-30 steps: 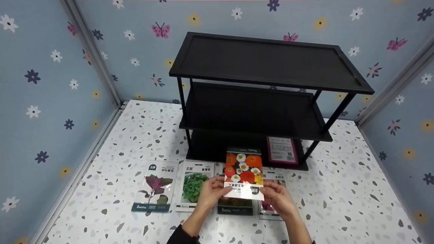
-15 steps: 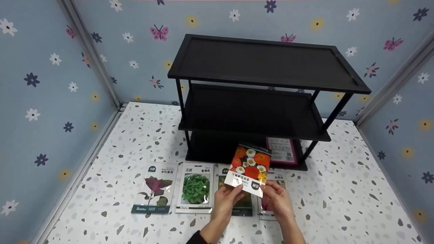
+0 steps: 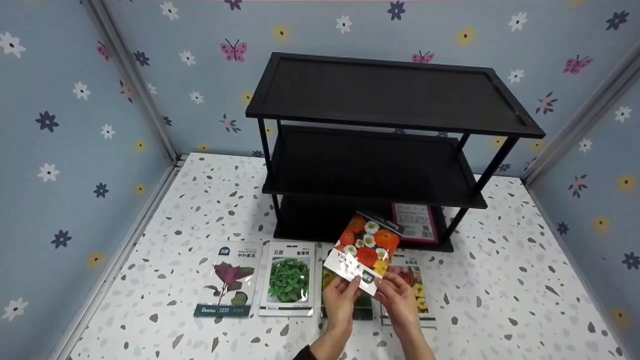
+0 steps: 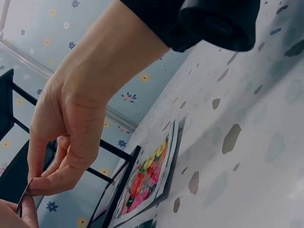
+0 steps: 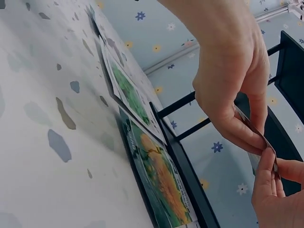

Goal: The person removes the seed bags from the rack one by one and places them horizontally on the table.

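Note:
A seed packet (image 3: 367,245) with orange, red and white poppies is held tilted above the table, in front of the rack's lowest shelf. My left hand (image 3: 341,302) pinches its bottom edge between thumb and fingers. Close beside it, my right hand (image 3: 400,300) pinches the same edge near the corner. In the right wrist view the packet (image 5: 254,126) appears edge-on between both hands. Under them lie a packet with yellow flowers (image 3: 364,309), partly covered, and one with red and yellow blooms (image 3: 421,295).
A black three-tier rack (image 3: 380,92) stands behind the hands. On its bottom shelf lies a pink-bordered packet (image 3: 415,222), printed text facing up. To the left on the speckled table (image 3: 170,280) are a purple-leaf packet (image 3: 227,280) and a green-leaf packet (image 3: 290,280).
The poppy packet has turned and its lower edge has swung toward me. My left hand has shifted right along that edge, and my right hand has moved slightly left and down.

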Action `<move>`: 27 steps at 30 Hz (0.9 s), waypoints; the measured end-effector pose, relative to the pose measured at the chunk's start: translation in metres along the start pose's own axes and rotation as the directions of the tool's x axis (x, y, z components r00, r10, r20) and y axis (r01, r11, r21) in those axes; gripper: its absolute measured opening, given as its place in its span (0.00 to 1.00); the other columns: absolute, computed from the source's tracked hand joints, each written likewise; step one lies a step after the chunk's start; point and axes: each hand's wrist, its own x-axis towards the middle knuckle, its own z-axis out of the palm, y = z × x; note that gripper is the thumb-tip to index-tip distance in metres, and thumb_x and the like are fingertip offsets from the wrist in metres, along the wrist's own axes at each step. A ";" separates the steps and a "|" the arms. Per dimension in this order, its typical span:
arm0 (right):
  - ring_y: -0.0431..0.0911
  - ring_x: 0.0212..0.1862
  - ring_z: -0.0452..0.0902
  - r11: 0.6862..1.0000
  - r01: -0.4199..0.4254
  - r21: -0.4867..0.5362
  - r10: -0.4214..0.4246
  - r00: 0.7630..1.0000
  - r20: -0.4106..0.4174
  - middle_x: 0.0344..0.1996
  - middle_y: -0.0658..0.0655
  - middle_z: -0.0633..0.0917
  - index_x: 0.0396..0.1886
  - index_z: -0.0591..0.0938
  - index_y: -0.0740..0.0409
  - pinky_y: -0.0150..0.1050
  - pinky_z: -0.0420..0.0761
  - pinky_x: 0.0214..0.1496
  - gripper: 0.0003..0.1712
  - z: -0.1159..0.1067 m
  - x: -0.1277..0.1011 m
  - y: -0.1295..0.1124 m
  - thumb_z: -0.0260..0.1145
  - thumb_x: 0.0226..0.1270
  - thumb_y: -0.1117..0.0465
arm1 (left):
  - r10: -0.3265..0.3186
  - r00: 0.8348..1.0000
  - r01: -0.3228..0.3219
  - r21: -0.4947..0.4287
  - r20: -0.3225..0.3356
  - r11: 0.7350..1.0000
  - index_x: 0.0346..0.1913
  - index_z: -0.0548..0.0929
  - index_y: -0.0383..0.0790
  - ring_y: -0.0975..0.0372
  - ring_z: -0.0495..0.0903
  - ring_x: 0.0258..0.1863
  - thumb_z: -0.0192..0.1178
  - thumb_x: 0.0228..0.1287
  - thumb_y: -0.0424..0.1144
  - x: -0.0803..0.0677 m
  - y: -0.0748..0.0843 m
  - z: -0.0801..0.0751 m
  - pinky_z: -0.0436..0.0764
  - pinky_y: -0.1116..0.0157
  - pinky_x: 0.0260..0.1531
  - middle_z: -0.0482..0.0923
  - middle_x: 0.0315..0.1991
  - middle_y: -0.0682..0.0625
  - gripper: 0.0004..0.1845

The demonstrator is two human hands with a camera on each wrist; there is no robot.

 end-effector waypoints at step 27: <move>0.42 0.33 0.78 0.976 -0.164 -0.144 0.198 0.944 0.264 0.31 0.54 0.82 0.43 0.77 0.65 0.35 0.79 0.35 0.10 -0.076 0.012 -0.045 0.57 0.62 0.68 | -0.456 0.763 0.260 0.429 0.458 0.865 0.45 0.73 0.21 0.60 0.80 0.32 0.59 0.53 0.28 0.015 0.129 -0.058 0.79 0.65 0.38 0.80 0.33 0.42 0.17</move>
